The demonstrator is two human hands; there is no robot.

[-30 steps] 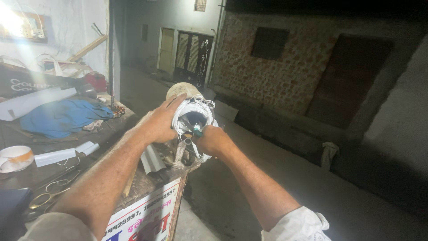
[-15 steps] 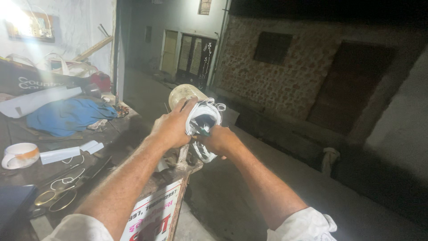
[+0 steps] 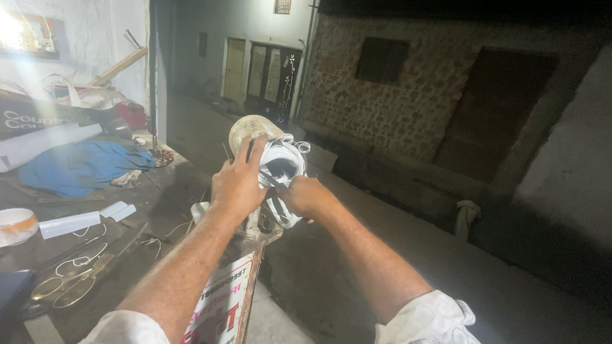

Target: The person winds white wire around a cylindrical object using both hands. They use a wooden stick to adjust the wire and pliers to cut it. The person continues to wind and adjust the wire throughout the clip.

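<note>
Night street and a brick wall fill the background, with a dark cluttered surface on the left side of the view. Both forearms are stretched forward from white rolled sleeves and meet above the near corner of the surface. The left hand is laid palm-down over a bundle of white coiled strips, its fingers curled across the top and its grip closed on the bundle. The right hand is pressed against the bundle's lower right side, its fingers bent inward and closed on the strips; exactly what is pinched cannot be told. The bundle is held up in the air, just in front of a pale rounded object behind it, and above a printed board at the surface edge. On the surface, well apart from the hands, a pair of scissors, a roll of tape, a white flat strip and a blue cloth are seen
</note>
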